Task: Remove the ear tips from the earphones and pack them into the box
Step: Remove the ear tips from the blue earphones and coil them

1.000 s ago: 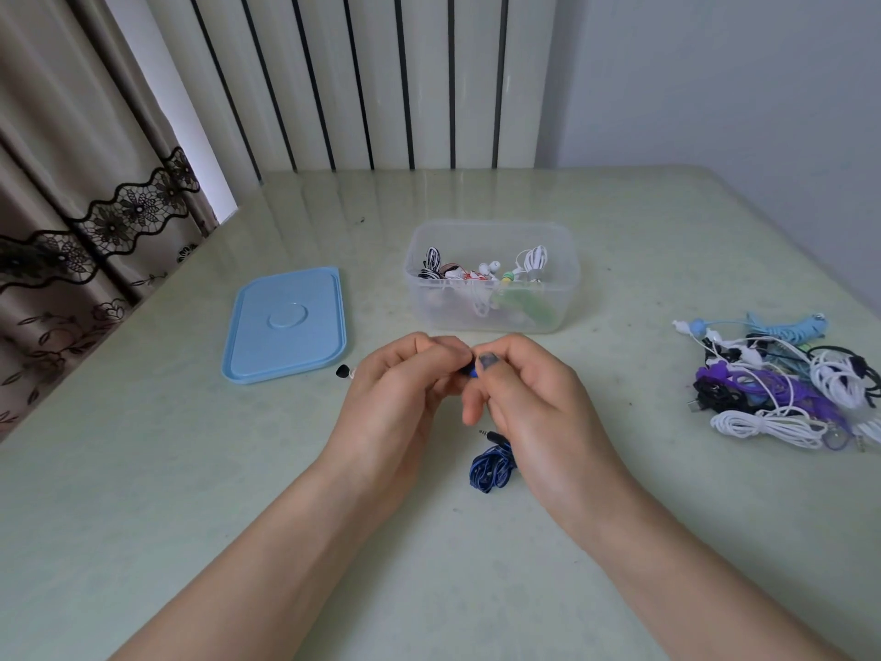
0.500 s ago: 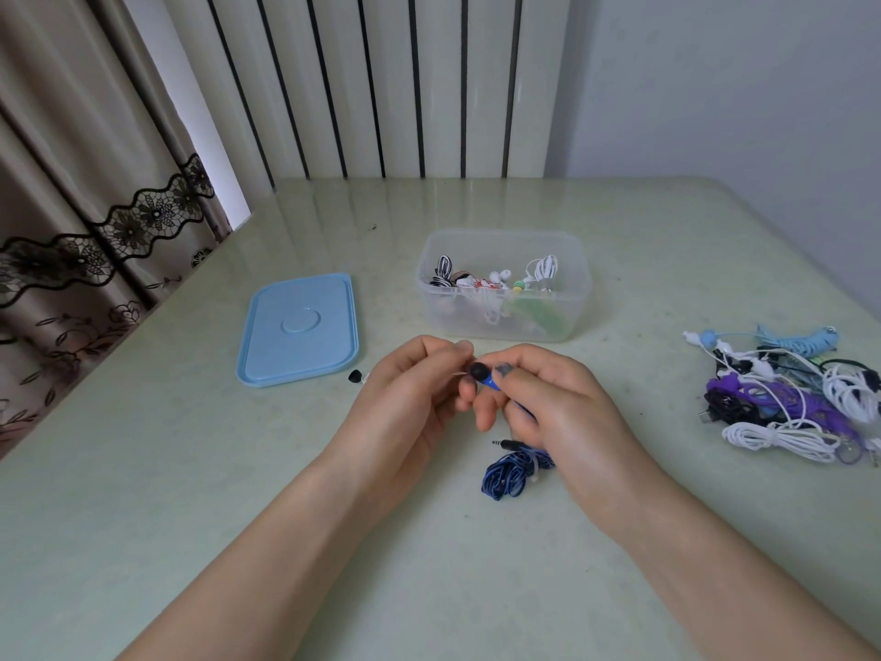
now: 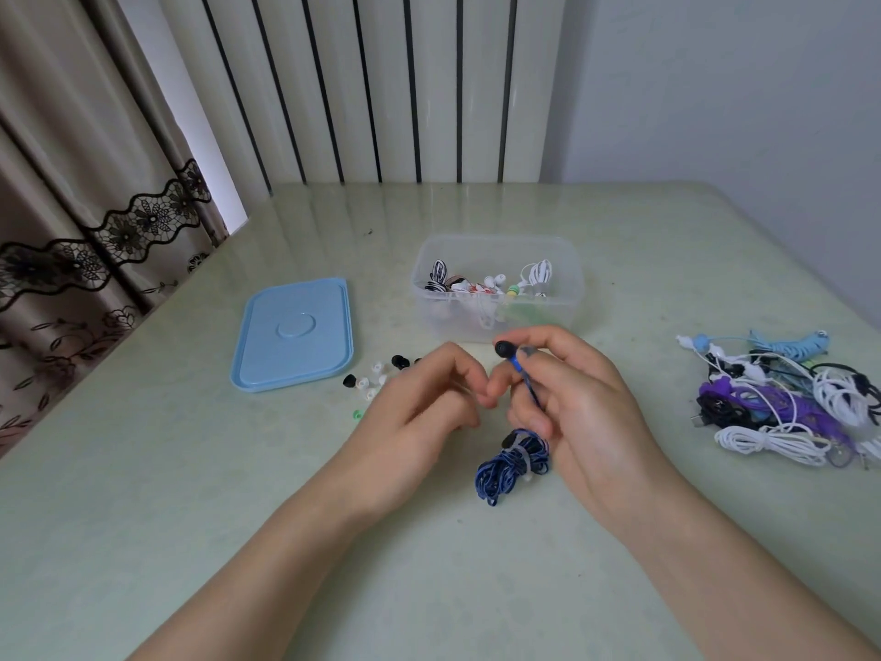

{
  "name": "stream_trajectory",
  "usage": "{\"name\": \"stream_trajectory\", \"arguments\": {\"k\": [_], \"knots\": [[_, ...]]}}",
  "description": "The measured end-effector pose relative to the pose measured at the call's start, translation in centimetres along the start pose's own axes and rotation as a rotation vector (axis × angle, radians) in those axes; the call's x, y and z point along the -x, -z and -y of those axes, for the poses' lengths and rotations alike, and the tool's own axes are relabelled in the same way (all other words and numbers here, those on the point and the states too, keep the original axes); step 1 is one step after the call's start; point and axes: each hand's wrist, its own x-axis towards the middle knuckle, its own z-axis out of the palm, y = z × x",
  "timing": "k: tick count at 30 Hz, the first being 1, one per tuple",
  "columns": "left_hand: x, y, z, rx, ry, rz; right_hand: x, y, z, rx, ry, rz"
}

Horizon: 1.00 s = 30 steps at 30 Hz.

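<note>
No readable writing on anything. The clear box (image 3: 498,298) sat open with a few bundled earphones inside, its blue lid (image 3: 294,333) lying beside it. The right hand (image 3: 579,412) pinched the blue earphone (image 3: 512,360), black tip on. The left hand (image 3: 419,412) was curled; couldn't tell whether it held anything. Loose ear tips (image 3: 376,379) lay by the lid.

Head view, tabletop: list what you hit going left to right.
Blue lid → loose ear tips → left hand → clear box of earphones → right hand holding the blue earphone → pile of tangled earphones.
</note>
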Motion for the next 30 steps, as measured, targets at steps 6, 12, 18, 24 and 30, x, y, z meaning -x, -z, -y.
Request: {"name": "stream_trajectory", "arguments": {"k": [6,12,18,24,30], "knots": [[0.3,-0.1,-0.2,-0.266,-0.011,0.167,-0.2,0.3,0.3,-0.133,0.016,-0.076],[0.4,-0.3,-0.7,-0.158,0.031,0.138,-0.5,0.4,0.4,-0.247,0.023,-0.088],[0.5,-0.8,-0.3,-0.239,-0.045,0.131,-0.8,0.4,0.4,-0.312,0.019,-0.121],[0.0,-0.9,0.5,-0.256,-0.068,0.0,-1.1,1.2,0.1,0.162,0.067,-0.213],[-0.2,-0.5,0.5,-0.034,0.023,-0.083,-1.9,3.0,-0.2,0.466,-0.054,-0.276]]}}
